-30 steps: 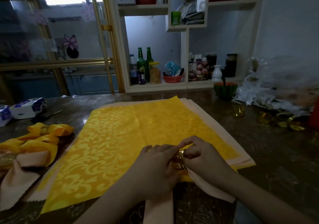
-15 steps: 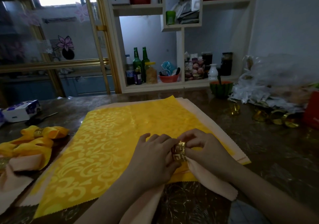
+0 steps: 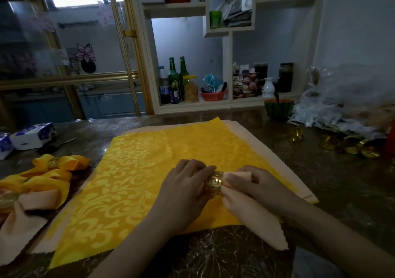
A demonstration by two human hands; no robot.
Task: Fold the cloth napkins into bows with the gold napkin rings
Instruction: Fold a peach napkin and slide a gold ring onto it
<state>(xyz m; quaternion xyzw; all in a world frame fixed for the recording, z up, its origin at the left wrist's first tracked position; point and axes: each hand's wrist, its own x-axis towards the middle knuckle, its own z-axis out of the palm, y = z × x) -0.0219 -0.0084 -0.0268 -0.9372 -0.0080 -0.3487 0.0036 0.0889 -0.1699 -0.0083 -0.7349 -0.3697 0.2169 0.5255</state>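
Observation:
A gold napkin ring [image 3: 214,183] sits between my two hands over a flat yellow patterned napkin [image 3: 132,179]. A folded peach napkin [image 3: 239,176] passes through the ring, and its loose tail [image 3: 275,235] trails toward the near right. My left hand [image 3: 183,194] grips the ring and the cloth on its left side. My right hand [image 3: 254,189] pinches the peach fold coming out on the right. Finished bows lie at the left: a yellow one [image 3: 57,163] and a peach one [image 3: 32,200], each in a gold ring.
More peach napkins [image 3: 286,166] lie stacked under the yellow one. Loose gold rings [image 3: 350,144] lie at the right by crumpled plastic bags [image 3: 333,115] and a green bowl [image 3: 279,107]. Tissue packs [image 3: 32,135] and scissors [image 3: 55,146] lie at far left. Shelves with bottles stand behind.
The peach fold has come further out of the ring on the right side. Both hands stayed on the ring and shifted slightly away from me.

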